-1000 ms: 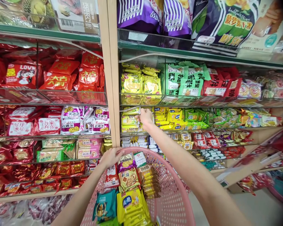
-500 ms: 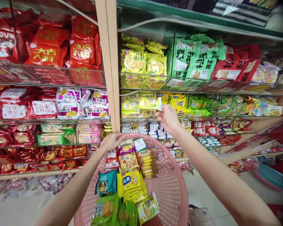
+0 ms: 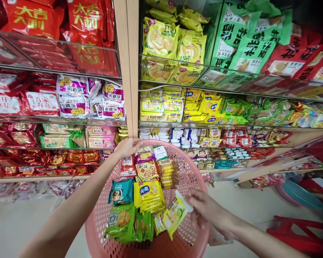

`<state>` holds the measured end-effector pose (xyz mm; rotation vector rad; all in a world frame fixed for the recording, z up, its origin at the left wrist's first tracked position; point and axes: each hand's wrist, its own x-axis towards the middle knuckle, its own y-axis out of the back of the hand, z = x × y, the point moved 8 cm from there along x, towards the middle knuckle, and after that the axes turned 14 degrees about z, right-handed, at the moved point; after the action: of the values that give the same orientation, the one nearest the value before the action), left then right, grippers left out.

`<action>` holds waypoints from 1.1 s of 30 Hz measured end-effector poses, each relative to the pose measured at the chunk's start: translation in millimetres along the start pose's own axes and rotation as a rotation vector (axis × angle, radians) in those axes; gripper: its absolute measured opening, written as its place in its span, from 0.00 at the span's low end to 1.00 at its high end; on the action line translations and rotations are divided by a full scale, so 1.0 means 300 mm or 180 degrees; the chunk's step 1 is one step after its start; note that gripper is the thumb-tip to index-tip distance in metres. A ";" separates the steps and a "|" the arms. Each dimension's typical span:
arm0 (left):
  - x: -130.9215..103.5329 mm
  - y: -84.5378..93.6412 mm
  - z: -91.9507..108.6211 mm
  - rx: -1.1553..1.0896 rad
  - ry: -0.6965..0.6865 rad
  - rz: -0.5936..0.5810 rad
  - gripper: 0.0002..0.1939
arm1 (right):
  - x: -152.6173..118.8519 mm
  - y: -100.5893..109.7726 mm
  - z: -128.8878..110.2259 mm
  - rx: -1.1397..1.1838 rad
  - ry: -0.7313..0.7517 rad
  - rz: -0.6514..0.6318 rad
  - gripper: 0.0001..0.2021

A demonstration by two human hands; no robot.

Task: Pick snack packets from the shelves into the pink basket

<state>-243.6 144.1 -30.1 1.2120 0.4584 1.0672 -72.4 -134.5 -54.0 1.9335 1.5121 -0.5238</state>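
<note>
A person's two bare arms reach forward over a pink basket (image 3: pixel 196 229) full of snack packets, in front of shop shelves (image 3: pixel 126 71) crowded with more packets. The right hand (image 3: pixel 201 209) pinches the white end of a yellow-green packet (image 3: pixel 174 214) between thumb and fingers, its grip closed on it; the packet hangs tilted just inside the basket's right side, touching the green packets (image 3: pixel 129 225) piled below. A lime slice shows on it, but its writing is too small to read. The left hand (image 3: pixel 126 147) clasps the basket's far rim, fingers curled over the edge, so the fingertips are hidden. Both elbows are cut off by the lower edge. Red bags (image 3: pixel 33 18) on the top left shelf carry large gold Chinese characters; green bags (image 3: pixel 244 46) at top right carry bold black ones. The far right shelves are blurred.
</note>
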 end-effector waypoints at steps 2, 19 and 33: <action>-0.001 -0.001 0.001 0.0011 0.0057 -0.0037 0.29 | 0.019 -0.031 0.064 0.0003 -0.0115 -0.0113 0.14; -0.002 0.002 0.004 0.0028 0.0006 0.0029 0.28 | 0.114 -0.160 0.179 0.0095 -0.0538 -0.0526 0.09; -0.009 0.013 -0.002 -0.0109 0.0066 0.0027 0.27 | 0.153 -0.168 0.116 -0.2457 0.1108 -0.0040 0.10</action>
<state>-247.1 142.1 -27.4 1.1747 0.4495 1.0917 -106.5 -117.8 -120.5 1.4310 1.6084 0.3824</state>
